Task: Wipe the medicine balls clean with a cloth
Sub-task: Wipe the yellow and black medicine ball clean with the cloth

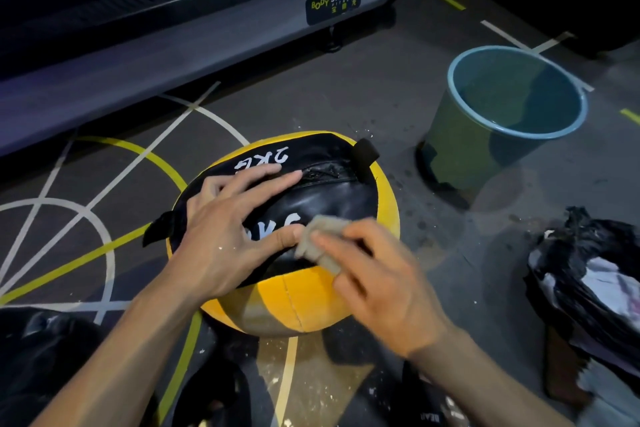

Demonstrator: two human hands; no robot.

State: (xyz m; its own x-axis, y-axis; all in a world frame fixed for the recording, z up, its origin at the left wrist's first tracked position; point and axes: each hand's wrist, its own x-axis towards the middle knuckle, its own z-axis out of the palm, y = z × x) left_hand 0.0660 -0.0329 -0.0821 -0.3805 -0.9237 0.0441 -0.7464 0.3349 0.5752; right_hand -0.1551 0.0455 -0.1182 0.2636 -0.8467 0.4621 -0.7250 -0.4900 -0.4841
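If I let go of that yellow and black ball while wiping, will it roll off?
Probably not far: the medicine ball looks soft and sags flat on the floor. Its "2KG" marking suggests moderate weight. The left hand lies flat on it while the right hand rubs the cloth.

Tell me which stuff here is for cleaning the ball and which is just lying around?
For the job: medicine ball, cloth held in the right hand, left hand resting flat on the ball, probably the blue bucket.

Just lying about: black bag, Body Strong machine.
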